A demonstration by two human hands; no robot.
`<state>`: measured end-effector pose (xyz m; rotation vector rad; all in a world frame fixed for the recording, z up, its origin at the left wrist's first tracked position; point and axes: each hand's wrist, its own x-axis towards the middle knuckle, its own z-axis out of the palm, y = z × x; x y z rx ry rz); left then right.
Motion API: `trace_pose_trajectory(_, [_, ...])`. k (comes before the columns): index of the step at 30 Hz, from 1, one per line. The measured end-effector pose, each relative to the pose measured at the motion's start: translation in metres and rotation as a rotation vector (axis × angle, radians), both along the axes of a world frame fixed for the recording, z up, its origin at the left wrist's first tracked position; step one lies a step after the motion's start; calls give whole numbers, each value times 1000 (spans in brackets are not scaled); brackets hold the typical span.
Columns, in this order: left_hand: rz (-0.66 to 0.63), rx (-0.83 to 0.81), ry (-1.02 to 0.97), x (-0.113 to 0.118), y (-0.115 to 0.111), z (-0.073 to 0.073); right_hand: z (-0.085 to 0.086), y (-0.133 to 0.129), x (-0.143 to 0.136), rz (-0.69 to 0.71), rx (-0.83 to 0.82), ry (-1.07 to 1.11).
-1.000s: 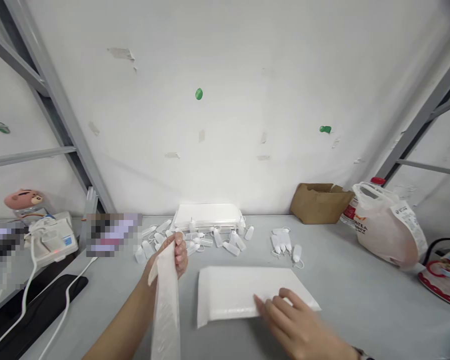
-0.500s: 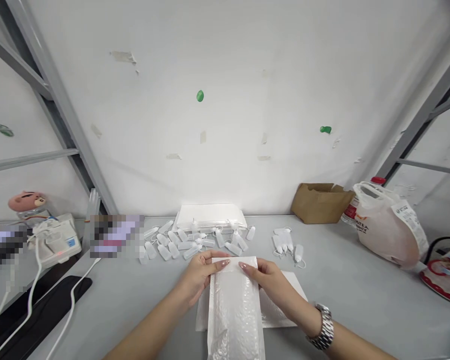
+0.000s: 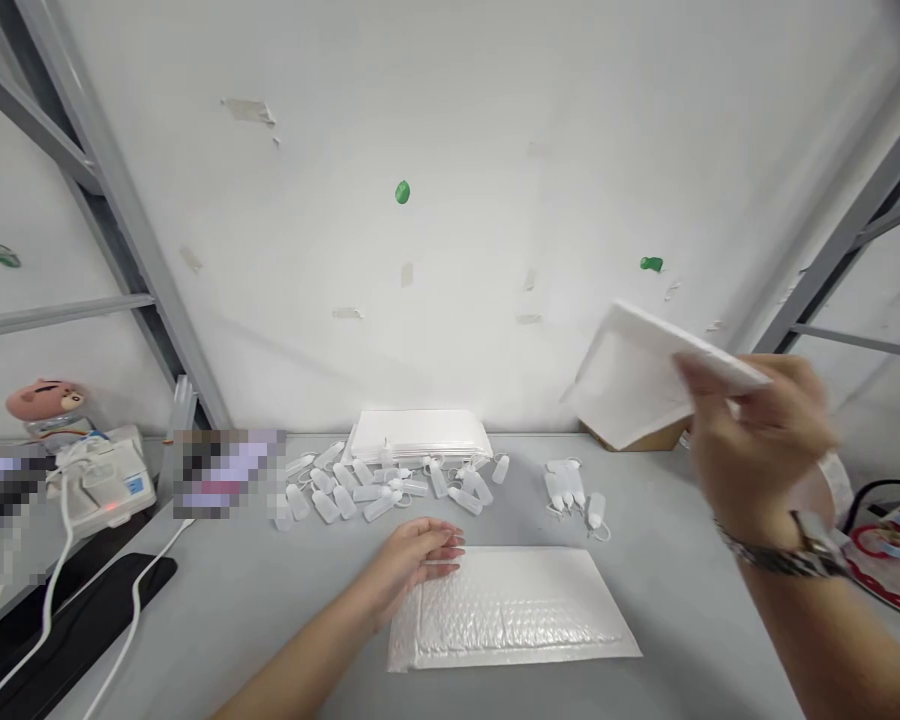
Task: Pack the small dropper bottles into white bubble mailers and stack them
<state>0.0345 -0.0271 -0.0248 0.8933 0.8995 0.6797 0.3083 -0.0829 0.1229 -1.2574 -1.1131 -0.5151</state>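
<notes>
My right hand [image 3: 754, 430], smeared by motion, is raised at the right and closed on the edge of a white bubble mailer [image 3: 637, 370]. That mailer tilts in front of the wall and hides part of the cardboard box. Another bubble mailer [image 3: 517, 610] lies flat on the grey table. At its upper left corner is my left hand [image 3: 424, 555], fingers loosely bent and apart with nothing held; whether it touches the mailer I cannot tell. Beyond it lie many small clear squeeze bottles [image 3: 345, 500]. A few more bottles [image 3: 566, 485] are grouped farther right.
A stack of white mailers [image 3: 420, 432] rests against the wall. Behind my right hand are a cardboard box [image 3: 664, 438] and a partly hidden bag. At the left are a power strip [image 3: 109, 480], white cables [image 3: 52, 560] and a blurred-out device [image 3: 229, 475].
My right hand has carried the upper mailer up and to the right, out of my left hand. The mailer beneath is now uncovered. My left hand has barely moved and has let go.
</notes>
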Motion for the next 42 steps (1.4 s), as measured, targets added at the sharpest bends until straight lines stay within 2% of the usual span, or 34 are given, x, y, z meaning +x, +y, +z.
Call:
trace_pose_trajectory(2, [-4, 10, 16, 2, 0, 1, -8, 17, 5, -162, 165, -263])
trace_pose_trajectory(3, [-10, 16, 21, 2, -1, 2, -18, 28, 6, -182, 143, -393])
trace_pose_trajectory(5, [-21, 24, 19, 2, -1, 2, -49, 53, 6, -184, -51, -619])
trace_pose_trajectory(8, [-25, 21, 8, 1, 0, 1, -98, 86, 4, -18, -635, -1053])
trace_pose_trajectory(10, [-24, 17, 1, 0, 0, -1, -122, 101, 1, 35, -743, -1126])
trace_pose_trajectory(13, [-34, 14, -8, -1, 0, -1, -138, 118, -3, 42, -830, -1147])
trace_pose_trajectory(18, [-55, 16, -11, -2, 0, -1, -147, 134, -8, 17, -985, -1097])
trace_pose_trajectory(24, [-54, 5, -5, -2, 1, -1, -152, 134, -8, 22, -1101, -1007])
trace_pose_trajectory(27, [-58, 0, -6, -2, 0, 1, -144, 131, -5, 84, -1124, -982])
trace_pose_trajectory(30, [-43, -2, -6, -4, 1, 3, -129, 121, -4, 122, -1112, -930])
trace_pose_trajectory(34, [41, 29, -34, -8, 5, 10, -107, 84, -20, 145, -1035, -782])
trace_pose_trajectory(36, [127, 54, -49, -10, 9, 15, -103, 55, -36, 411, -1043, -524])
trace_pose_trajectory(38, [236, 88, -63, -13, 12, 19, -107, 26, -54, 687, -1123, -457])
trace_pose_trajectory(40, [334, 118, -86, -16, 16, 21, -117, 1, -70, 797, -1159, -507])
trace_pose_trajectory(42, [398, 133, -109, -19, 20, 21, -131, -17, -82, 797, -1140, -611])
